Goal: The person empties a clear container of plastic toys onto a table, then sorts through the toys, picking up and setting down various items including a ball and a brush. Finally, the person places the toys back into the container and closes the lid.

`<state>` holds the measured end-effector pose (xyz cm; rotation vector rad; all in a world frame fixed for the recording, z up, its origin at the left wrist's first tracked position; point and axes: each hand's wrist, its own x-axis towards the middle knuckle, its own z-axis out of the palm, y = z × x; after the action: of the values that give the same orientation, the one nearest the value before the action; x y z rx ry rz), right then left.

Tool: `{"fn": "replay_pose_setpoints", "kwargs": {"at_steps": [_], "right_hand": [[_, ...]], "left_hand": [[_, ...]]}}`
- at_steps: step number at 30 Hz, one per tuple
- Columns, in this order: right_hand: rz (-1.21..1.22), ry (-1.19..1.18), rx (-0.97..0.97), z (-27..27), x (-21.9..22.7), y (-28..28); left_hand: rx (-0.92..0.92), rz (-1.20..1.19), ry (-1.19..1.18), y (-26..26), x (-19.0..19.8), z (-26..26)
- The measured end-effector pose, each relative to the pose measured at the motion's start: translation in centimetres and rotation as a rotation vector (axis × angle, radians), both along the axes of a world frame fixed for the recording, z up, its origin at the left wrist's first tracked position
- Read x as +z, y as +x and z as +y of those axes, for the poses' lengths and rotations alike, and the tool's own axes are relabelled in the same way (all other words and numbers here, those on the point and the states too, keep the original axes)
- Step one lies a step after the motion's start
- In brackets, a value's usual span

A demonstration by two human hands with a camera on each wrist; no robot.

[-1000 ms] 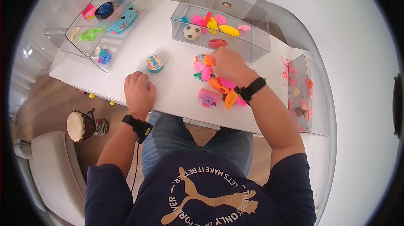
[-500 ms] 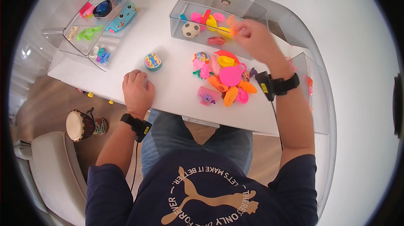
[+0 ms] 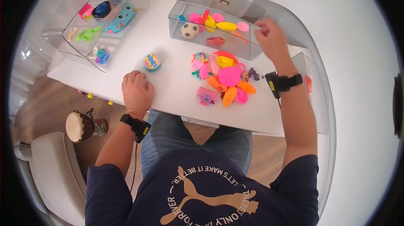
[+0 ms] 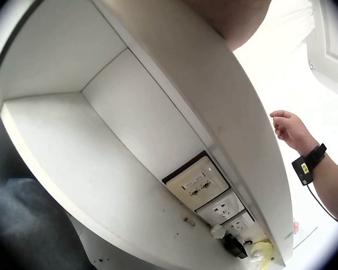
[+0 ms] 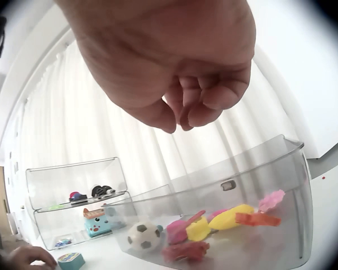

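My right hand (image 3: 271,36) hovers over the right end of a clear grey bin (image 3: 252,51), fingers loosely curled and nothing between them. Inside the bin, in the right wrist view, lie an orange piece (image 5: 258,219), a pink piece (image 5: 271,201), a yellow banana-like toy (image 5: 231,217) and a small soccer ball (image 5: 143,236). A pile of colourful toys sits in front of the bin, with a pink round toy (image 3: 230,75) on top. My left hand (image 3: 137,93) rests, fingers relaxed, on the table's front edge, near a teal tub with a patterned lid (image 3: 152,62).
A two-tier clear organizer (image 3: 97,53) with toys stands at the back left. Another clear bin (image 3: 315,99) is at the right end of the table (image 3: 176,95). A drum (image 3: 78,127) and a beige chair (image 3: 52,171) stand on the floor at left.
My right hand went from the toy pile to the bin with an orange piece, then let it go and drew right. The piece now lies in the bin. The left hand stayed put.
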<state>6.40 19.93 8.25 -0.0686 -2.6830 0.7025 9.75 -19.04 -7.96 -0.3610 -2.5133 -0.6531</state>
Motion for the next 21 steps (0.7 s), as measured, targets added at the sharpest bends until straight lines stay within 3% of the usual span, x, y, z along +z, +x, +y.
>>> {"fn": "replay_pose_setpoints", "kwargs": {"at_steps": [3, 6, 9, 15, 21], "right_hand": [[-0.228, -0.116, 0.082, -1.5, -0.3, 1.7], [-0.216, 0.252, 0.365, -2.2, -6.0, 2.3], [-0.136, 0.296, 0.448, -2.6, -9.0, 2.1], [-0.297, 0.402, 0.35, -3.9, -8.9, 1.4], [-0.277, 0.509, 0.32, -3.1, -9.4, 0.9]], "left_hand": [[-0.003, 0.002, 0.005, 0.0, -0.1, 0.1], [0.001, -0.007, 0.006, -0.1, -0.3, -0.1], [0.01, -0.03, 0.001, 0.0, -0.1, 0.0], [0.004, -0.028, 0.001, 0.0, 0.0, 0.0], [-0.006, -0.001, 0.01, 0.0, 0.0, 0.1]]}}
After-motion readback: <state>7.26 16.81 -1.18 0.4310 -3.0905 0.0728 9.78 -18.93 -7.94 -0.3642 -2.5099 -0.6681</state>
